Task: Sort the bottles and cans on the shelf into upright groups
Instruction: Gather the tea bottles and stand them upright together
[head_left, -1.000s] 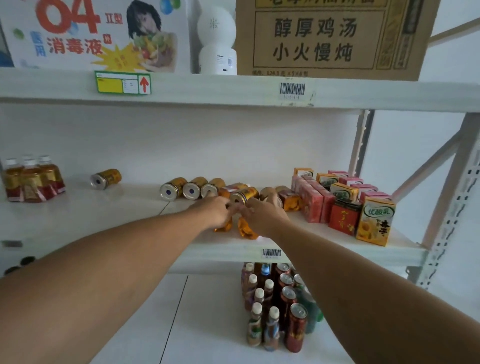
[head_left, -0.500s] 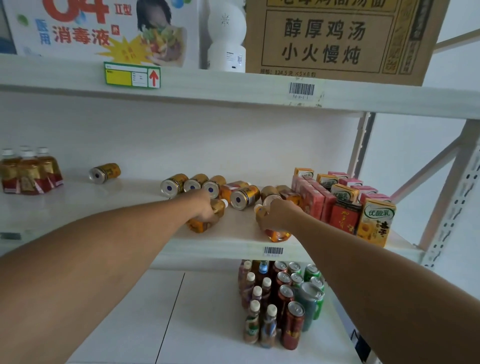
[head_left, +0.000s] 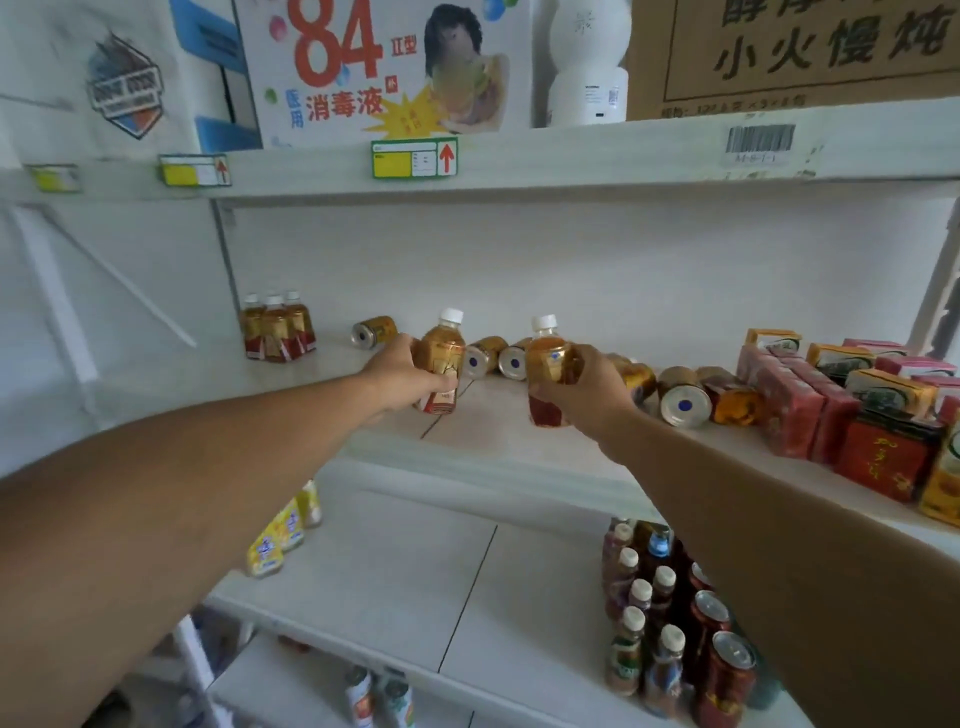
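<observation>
My left hand (head_left: 400, 376) grips a small amber tea bottle (head_left: 443, 353) with a white cap, held upright just above the white middle shelf (head_left: 483, 441). My right hand (head_left: 587, 387) grips a second amber bottle (head_left: 549, 364), also upright, a little to the right. Three matching bottles (head_left: 275, 327) stand upright at the shelf's back left. Several gold cans lie on their sides: one alone (head_left: 373, 330) behind my left hand, two (head_left: 498, 356) between the held bottles, and more (head_left: 683, 397) to the right of my right hand.
Red and yellow drink cartons (head_left: 852, 410) fill the shelf's right end. The shelf below holds upright bottles and cans (head_left: 670, 623) at the right and yellow bottles (head_left: 283, 530) at the left. Boxes and a white bottle (head_left: 587, 62) sit on the top shelf.
Both hands have lifted their bottles off the shelf and turned them from lying to upright. The camera has swung to the left, bringing the three standing bottles nearer the centre.
</observation>
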